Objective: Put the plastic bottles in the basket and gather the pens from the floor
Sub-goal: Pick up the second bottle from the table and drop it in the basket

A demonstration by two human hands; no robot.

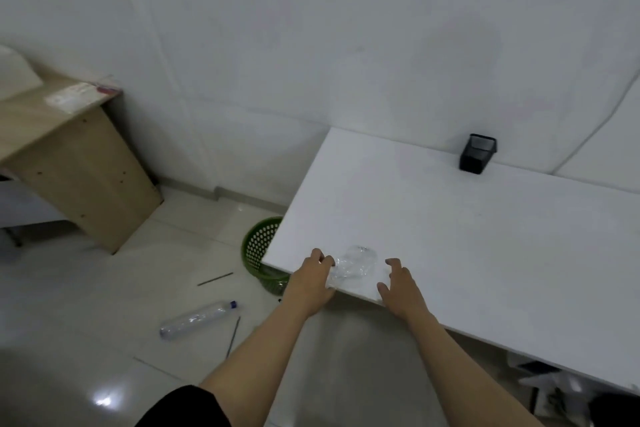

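A crumpled clear plastic bottle [353, 266] lies on the white table [467, 236] near its front left corner. My left hand [310, 282] touches the bottle's left end, fingers curled on it. My right hand [400, 284] hovers just right of the bottle with fingers spread, holding nothing. A green perforated basket [259, 246] stands on the floor, partly hidden under the table corner. A second clear bottle with a purple cap [197, 319] lies on the floor tiles. Two dark pens lie on the floor: one [215, 278] near the basket, another [233, 336] beside the floor bottle.
A black pen holder [477, 153] stands at the table's back edge by the wall. A wooden desk [69, 149] with papers is at the left. Clutter sits under the table at lower right [554, 385].
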